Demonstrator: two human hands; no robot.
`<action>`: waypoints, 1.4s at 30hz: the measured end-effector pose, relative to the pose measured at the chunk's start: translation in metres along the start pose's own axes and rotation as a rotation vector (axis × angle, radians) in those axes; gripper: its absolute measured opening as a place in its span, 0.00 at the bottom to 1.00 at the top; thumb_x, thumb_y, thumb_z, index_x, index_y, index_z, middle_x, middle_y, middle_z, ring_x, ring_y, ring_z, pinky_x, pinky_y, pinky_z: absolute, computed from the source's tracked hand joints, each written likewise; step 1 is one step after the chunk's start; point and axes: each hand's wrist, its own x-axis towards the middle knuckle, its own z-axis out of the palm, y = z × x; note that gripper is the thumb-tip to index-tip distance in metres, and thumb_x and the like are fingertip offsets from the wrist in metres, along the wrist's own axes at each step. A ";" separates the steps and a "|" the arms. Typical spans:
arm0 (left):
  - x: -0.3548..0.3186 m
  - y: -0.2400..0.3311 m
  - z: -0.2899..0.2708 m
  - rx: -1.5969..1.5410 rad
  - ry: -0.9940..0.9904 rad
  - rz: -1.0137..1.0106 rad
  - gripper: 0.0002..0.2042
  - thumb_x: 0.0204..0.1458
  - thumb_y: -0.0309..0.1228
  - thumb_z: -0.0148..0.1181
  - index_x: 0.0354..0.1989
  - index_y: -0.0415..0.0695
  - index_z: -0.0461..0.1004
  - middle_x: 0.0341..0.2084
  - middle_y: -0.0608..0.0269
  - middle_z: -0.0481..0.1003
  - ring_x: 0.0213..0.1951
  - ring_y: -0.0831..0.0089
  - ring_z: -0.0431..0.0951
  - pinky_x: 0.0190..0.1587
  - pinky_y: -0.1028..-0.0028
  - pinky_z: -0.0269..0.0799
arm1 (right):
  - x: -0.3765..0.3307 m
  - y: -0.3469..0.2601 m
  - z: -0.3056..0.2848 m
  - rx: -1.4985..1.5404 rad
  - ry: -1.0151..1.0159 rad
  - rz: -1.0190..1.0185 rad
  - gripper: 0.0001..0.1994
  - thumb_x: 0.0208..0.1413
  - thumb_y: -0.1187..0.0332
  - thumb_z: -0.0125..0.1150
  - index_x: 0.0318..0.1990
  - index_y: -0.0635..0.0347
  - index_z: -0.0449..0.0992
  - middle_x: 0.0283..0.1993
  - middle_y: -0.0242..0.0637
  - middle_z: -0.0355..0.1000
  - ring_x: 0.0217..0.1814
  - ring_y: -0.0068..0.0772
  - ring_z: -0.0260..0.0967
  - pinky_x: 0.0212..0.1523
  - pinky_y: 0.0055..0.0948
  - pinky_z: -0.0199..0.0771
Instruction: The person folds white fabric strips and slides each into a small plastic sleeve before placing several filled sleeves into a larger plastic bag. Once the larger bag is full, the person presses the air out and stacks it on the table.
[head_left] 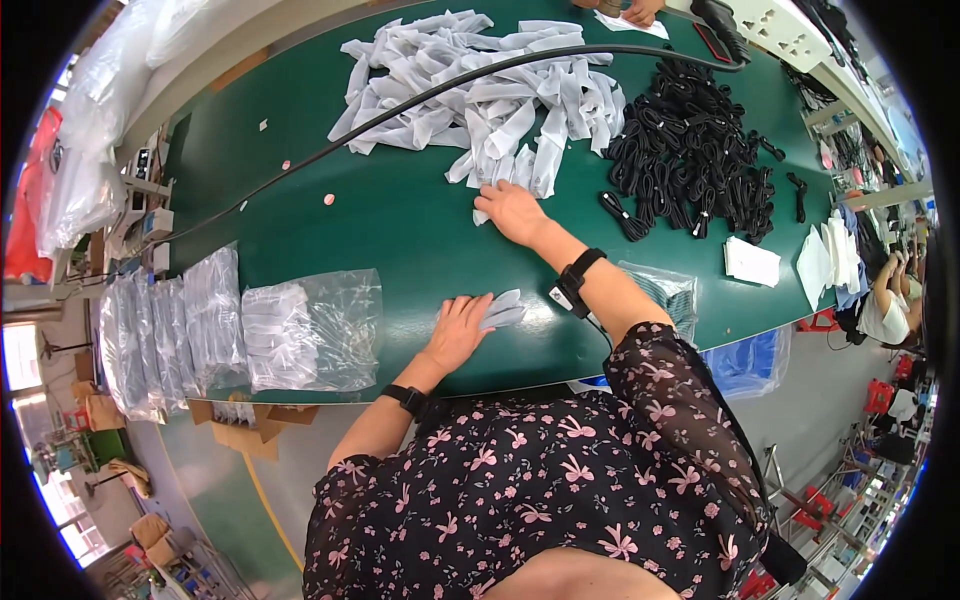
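Observation:
A large loose heap of white translucent sleeves [470, 85] lies across the far middle of the green table. My right hand [512, 214] reaches to its near edge, its fingers closed on a white sleeve [481, 216]. Closer to my body, my left hand [460, 332] rests low over the table with its fingers around a few pale, narrow sleeves [503, 309], whose ends stick out to the right. What is inside the sleeves I cannot make out.
Coiled black cables [690, 150] are heaped at the right. Clear bags of packed sleeves [280, 335] line the left side. A black scanner [722, 35] trails its cord over the heap. White papers [752, 262] lie right. Another person's hand [643, 12] shows at the far edge.

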 end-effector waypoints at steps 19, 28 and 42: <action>-0.008 0.003 -0.020 0.103 -0.065 0.005 0.27 0.43 0.35 0.67 0.54 0.48 0.70 0.41 0.58 0.67 0.45 0.57 0.66 0.48 0.62 0.68 | -0.055 0.000 -0.058 0.045 -0.202 0.096 0.13 0.44 0.76 0.58 0.39 0.52 0.79 0.51 0.35 0.69 0.46 0.43 0.70 0.46 0.38 0.73; -0.011 0.003 -0.020 0.121 -0.071 -0.005 0.26 0.43 0.35 0.67 0.53 0.48 0.70 0.41 0.57 0.67 0.45 0.57 0.67 0.48 0.62 0.68 | -0.075 -0.024 -0.056 0.035 -0.160 -0.100 0.11 0.45 0.73 0.59 0.38 0.49 0.79 0.56 0.31 0.66 0.48 0.37 0.67 0.49 0.36 0.71; -0.014 0.006 -0.021 0.113 -0.051 0.006 0.23 0.45 0.37 0.66 0.52 0.51 0.72 0.40 0.58 0.67 0.45 0.58 0.67 0.47 0.61 0.67 | -0.038 -0.055 -0.047 0.369 0.144 0.394 0.11 0.52 0.71 0.58 0.44 0.58 0.72 0.39 0.38 0.72 0.37 0.44 0.72 0.38 0.42 0.73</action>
